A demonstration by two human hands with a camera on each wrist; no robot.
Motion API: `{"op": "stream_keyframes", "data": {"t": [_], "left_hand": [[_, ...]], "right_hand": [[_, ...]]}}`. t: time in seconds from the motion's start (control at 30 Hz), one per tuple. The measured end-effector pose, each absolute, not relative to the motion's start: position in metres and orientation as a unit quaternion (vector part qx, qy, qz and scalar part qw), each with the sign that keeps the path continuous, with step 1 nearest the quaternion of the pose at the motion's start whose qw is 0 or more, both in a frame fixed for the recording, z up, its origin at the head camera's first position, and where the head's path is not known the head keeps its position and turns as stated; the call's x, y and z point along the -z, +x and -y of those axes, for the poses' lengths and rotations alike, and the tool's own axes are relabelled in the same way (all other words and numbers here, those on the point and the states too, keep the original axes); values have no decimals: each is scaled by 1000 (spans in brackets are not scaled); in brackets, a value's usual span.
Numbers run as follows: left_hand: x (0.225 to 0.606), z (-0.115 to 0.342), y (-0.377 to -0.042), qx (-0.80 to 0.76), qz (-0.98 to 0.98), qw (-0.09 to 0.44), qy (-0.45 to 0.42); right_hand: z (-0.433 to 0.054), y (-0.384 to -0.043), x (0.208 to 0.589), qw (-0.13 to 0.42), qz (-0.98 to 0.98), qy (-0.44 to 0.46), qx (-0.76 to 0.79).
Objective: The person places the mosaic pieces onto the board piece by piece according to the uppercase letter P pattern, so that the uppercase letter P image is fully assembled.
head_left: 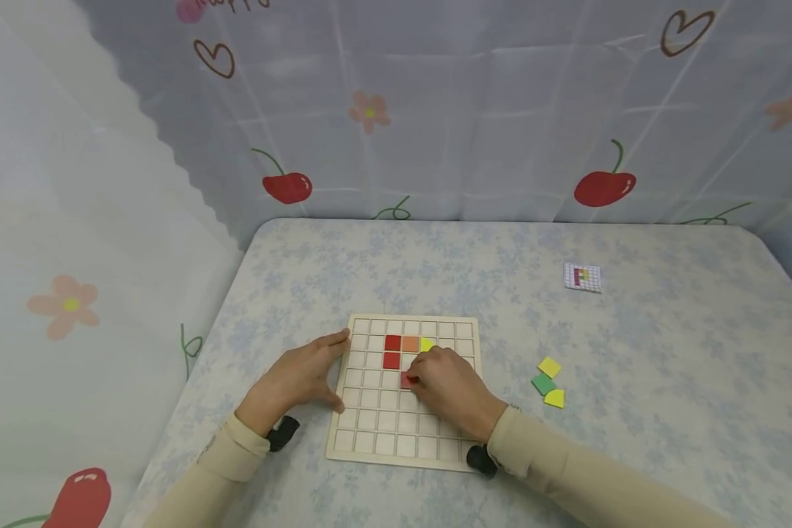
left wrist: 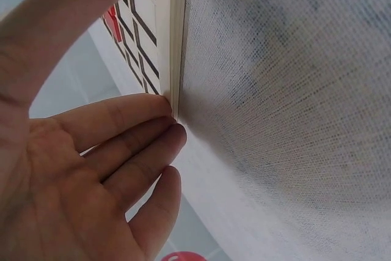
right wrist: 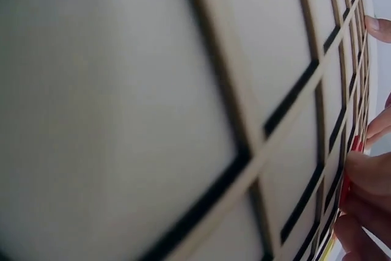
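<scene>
A pale wooden board (head_left: 369,442) with a grid of square cells lies on the table. Two red tiles (head_left: 391,360), an orange tile (head_left: 411,343) and a partly covered yellow tile (head_left: 426,343) sit in its upper cells. With curled fingertips my right hand (head_left: 454,389) pinches another red tile (head_left: 406,380) over a cell lower than those; in the right wrist view this red tile (right wrist: 346,191) shows between thumb and fingers. My left hand (head_left: 300,378) rests spread along the board's left edge, its fingertips touching the rim in the left wrist view.
Right of the board lie a yellow square tile (head_left: 549,367), a green tile (head_left: 544,384) and a yellow tile with a rounded side (head_left: 555,398). A small card (head_left: 582,277) with a coloured grid pattern lies farther back. A curtain (head_left: 435,147) hangs behind the table.
</scene>
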State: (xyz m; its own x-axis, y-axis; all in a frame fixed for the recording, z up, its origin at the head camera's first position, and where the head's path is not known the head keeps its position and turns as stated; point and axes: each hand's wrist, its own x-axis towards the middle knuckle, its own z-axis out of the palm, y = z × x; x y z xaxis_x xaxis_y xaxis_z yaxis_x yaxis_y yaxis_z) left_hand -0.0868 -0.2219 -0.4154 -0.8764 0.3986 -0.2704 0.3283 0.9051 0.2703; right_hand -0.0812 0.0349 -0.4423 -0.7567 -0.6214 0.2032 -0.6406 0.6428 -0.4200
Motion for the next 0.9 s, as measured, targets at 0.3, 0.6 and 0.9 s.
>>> {"op": "stream_keyframes", "data": {"t": [0.3,0.6,0.9], "left_hand": [[418,221,-88,-113,-963,165,181],[417,221,-87,-114,-963,162,182],[417,223,-86,-116,-963,158,184]], "right_hand": [[-32,-77,442,41,905,371,-205],[-28,-81,439,15,901,353,-252],[-11,-85,440,16,896,374,-237]]}}
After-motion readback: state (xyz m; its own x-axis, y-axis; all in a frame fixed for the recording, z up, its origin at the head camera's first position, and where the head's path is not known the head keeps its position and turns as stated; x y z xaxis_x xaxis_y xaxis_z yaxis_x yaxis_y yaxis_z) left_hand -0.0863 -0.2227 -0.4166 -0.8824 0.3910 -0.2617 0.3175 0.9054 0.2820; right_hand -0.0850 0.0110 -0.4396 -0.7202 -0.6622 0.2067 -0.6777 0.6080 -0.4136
